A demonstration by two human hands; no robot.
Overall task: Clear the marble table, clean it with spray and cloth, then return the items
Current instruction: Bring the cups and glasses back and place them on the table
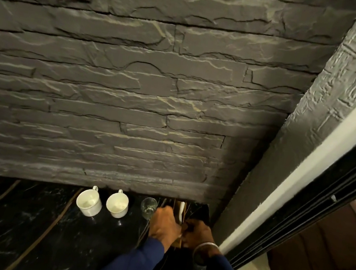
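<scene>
Left hand (163,224) and right hand (196,234) grasp the brown holder (178,243) with curled fingers (contents unclear), and a careless lift could topple the glass (148,207) just beside them.

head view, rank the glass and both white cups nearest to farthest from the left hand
1. glass, just left of the left hand, which grips a brown holder
2. right white cup, further left
3. left white cup, farthest left

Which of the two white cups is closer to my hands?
The right-hand white cup, next to the clear glass; the other white cup stands further left, farther from your left hand.
</scene>
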